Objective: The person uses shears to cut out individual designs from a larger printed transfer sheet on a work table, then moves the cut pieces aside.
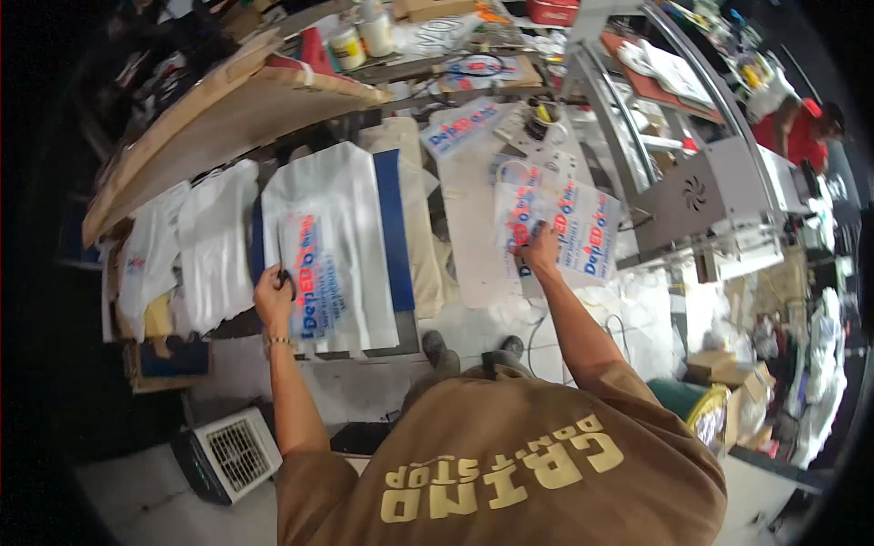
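Observation:
A white apron-shaped fabric piece (360, 205) lies on a dark blue board (391, 218), with a clear film sheet (319, 314) printed in red and blue over its lower part. My left hand (274, 298) is at the left edge of that film, fingers closed around a small black thing (285, 280) whose kind is unclear. On the right, my right hand (543, 247) pinches the lower edge of similar printed film sheets (596, 214), which overlap on a pale table surface (469, 264). Its fingertips are partly hidden against the print.
More white fabric pieces (214, 237) lie at the left under a tilted wooden-framed screen (228, 118). A grey machine with a metal frame (696, 191) stands at the right; a person in red (792, 132) is beyond it. A fan heater-like box (238, 455) is on the floor.

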Action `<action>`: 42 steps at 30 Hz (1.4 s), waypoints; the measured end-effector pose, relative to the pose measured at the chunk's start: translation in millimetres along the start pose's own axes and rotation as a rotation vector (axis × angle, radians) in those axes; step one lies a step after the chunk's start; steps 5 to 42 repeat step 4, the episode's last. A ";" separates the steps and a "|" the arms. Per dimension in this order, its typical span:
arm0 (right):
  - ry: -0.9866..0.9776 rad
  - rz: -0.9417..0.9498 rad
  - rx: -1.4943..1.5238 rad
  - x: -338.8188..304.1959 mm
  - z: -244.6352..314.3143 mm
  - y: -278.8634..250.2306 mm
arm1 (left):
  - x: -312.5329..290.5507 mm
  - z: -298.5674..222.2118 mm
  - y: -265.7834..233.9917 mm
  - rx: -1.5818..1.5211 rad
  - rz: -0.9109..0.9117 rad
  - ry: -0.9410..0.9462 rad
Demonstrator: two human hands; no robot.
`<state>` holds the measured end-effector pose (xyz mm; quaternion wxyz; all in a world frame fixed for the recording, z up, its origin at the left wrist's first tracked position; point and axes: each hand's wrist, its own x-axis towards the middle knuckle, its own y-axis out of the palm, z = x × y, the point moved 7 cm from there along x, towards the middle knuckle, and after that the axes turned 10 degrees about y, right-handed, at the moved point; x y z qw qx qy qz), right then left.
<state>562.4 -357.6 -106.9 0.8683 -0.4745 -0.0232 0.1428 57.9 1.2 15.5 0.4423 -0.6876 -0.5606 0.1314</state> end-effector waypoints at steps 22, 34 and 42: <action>0.246 0.232 -0.156 -9.5 16.0 -5.2 | -6.9 -34.4 -12.8 0.195 0.019 0.060; 0.246 0.232 -0.156 -9.5 16.0 -5.2 | -6.9 -34.4 -12.8 0.195 0.019 0.060; 0.246 0.232 -0.156 -9.5 16.0 -5.2 | -6.9 -34.4 -12.8 0.195 0.019 0.060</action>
